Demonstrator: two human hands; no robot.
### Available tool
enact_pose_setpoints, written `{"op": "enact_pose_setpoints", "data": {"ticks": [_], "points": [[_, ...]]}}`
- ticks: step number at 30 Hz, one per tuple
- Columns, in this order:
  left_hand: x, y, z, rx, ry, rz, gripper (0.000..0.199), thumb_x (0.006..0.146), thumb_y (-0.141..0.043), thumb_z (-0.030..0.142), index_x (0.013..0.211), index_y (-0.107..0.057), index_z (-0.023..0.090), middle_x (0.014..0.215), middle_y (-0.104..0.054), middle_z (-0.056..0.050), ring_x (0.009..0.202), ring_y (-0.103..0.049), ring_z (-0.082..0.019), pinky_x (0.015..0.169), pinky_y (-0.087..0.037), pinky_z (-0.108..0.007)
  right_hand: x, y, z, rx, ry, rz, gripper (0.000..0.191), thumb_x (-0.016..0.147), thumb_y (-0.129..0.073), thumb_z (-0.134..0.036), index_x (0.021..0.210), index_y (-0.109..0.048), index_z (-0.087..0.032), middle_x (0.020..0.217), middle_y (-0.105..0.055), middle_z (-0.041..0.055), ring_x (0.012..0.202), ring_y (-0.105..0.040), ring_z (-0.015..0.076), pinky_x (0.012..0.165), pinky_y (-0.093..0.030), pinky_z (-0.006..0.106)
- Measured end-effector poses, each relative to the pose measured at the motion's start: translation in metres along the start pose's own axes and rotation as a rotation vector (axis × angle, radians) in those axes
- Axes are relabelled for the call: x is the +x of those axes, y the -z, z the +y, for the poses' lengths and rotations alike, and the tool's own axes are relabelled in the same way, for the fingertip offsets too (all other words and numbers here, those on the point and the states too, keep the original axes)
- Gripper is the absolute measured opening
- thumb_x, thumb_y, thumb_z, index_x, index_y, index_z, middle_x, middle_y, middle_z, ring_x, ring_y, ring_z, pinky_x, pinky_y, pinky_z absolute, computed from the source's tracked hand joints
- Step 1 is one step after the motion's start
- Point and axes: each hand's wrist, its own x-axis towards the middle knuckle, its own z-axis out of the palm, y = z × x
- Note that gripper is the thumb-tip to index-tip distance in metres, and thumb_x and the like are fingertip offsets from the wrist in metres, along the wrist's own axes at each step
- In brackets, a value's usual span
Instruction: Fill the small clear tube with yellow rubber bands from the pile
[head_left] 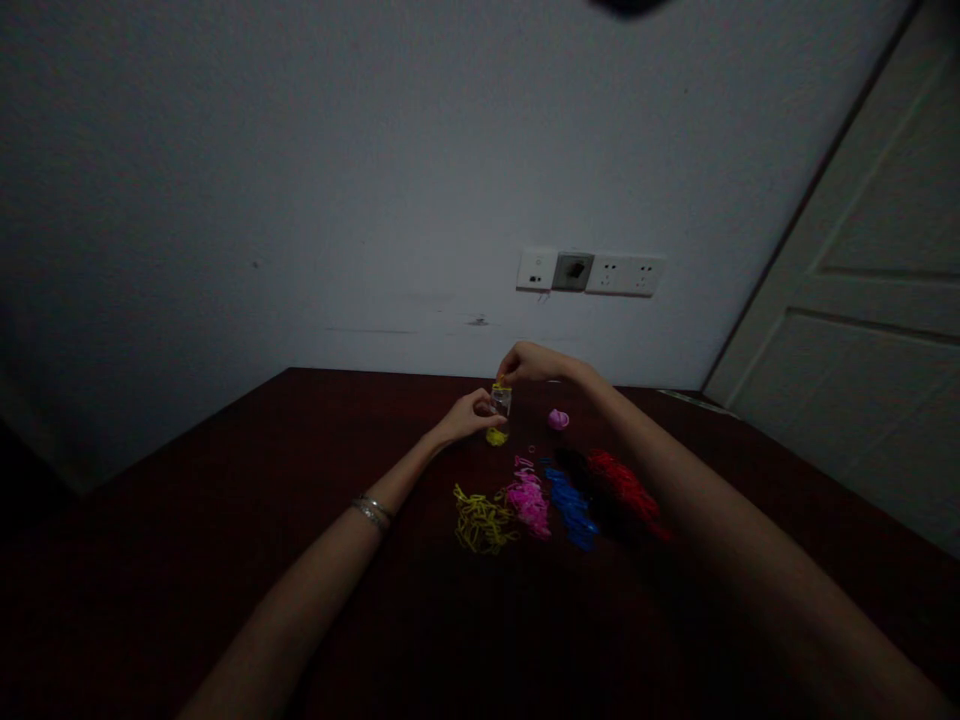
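My left hand [469, 414] grips a small clear container [502, 399] between thumb and fingers, above the far part of the table. My right hand [521, 362] is closed at its top, pinching what looks like a yellow rubber band [501, 385] along the upper edge. A small clump of yellow bands [496, 437] lies just below the container. To the right sits a pink bundle of bands [558, 420]. The container's contents are too dim to make out.
Nearer on the dark red table [352, 430] lie loose piles of yellow bands [484, 522], pink bands [531, 503], blue bands [571, 508], black bands [592, 485] and red bands [626, 488]. Behind stands a wall with sockets [622, 275]; a door [862, 330] is at right.
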Motion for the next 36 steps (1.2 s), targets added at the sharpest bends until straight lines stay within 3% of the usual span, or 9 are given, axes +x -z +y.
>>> {"op": "enact_pose_setpoints", "data": {"ticks": [20, 36], "points": [[-0.0013, -0.0015, 0.0032, 0.019, -0.001, 0.009, 0.034, 0.061, -0.069, 0.03, 0.079, -0.045, 0.015, 0.072, -0.055, 0.002, 0.067, -0.054, -0.009, 0.062, -0.042, -0.024, 0.0041, 0.004, -0.0014, -0.008, -0.061, -0.104, 0.018, 0.058, -0.062, -0.016, 0.071, -0.073, -0.016, 0.063, -0.069, 0.0027, 0.051, -0.053, 0.0113, 0.054, -0.041, 0.024], [-0.002, -0.0008, 0.0022, 0.022, -0.009, 0.001, 0.034, 0.062, -0.068, 0.029, 0.083, -0.047, 0.013, 0.077, -0.057, -0.001, 0.071, -0.055, -0.011, 0.067, -0.043, -0.027, 0.0017, 0.0059, 0.0, 0.074, -0.04, -0.047, 0.021, 0.055, -0.057, -0.009, 0.069, -0.071, -0.016, 0.059, -0.066, 0.0014, 0.051, -0.052, 0.0102, 0.051, -0.04, 0.023]]}}
